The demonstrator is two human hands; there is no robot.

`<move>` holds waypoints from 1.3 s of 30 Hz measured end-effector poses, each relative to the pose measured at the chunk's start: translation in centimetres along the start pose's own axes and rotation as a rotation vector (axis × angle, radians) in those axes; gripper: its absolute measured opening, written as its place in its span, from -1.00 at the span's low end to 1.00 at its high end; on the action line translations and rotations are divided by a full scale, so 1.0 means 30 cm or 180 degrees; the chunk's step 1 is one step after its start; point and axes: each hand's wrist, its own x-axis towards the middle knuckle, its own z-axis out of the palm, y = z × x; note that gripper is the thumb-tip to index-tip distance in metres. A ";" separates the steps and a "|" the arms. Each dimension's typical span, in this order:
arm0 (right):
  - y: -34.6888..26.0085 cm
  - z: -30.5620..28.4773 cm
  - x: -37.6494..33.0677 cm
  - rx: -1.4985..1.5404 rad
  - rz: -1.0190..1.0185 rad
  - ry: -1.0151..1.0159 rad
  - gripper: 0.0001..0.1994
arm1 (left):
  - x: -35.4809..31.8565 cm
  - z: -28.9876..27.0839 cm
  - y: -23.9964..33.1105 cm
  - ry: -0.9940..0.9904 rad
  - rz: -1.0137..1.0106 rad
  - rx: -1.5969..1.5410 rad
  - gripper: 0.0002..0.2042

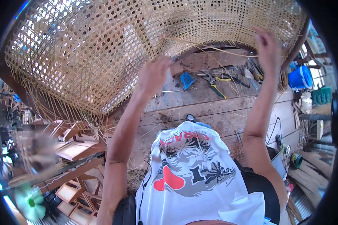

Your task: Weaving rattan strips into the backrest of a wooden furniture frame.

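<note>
A large curved panel of woven cane (94,48), open mesh on a dark wooden frame (199,48), spreads across the far side. My left hand (154,75) is closed at the panel's near inner edge. A small dark grey tip shows beside its fingers; what it belongs to is hidden. Farther right, my right hand (267,48) is raised in front of the mesh, slightly smeared by motion. A loose pale cane strand (229,51) runs from the weave to this hand, whose fingers appear closed on it. Loose strand ends (64,116) hang off the panel's lower left edge.
On the wooden bench (210,108) lie yellow-handled pliers (217,91), a blue scrap (186,80) and several hand tools (251,75). A blue bucket (300,78) is at right. Wooden frames (71,191) and a green fan (30,202) stand lower left.
</note>
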 end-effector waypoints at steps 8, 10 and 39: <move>-0.084 0.657 0.003 0.0796 -0.0646 -0.1011 -0.76 | 0.183 0.048 -0.032 0.0107 0.0461 0.0682 -0.68; -0.099 0.752 0.015 0.0975 -0.0852 -0.1021 -0.76 | 0.198 0.044 -0.020 0.0474 0.0873 0.0414 -0.71; 0.075 0.979 0.157 0.1561 -0.1074 -0.1075 -0.88 | 0.605 0.018 0.218 -0.0274 -0.1176 0.2033 -0.67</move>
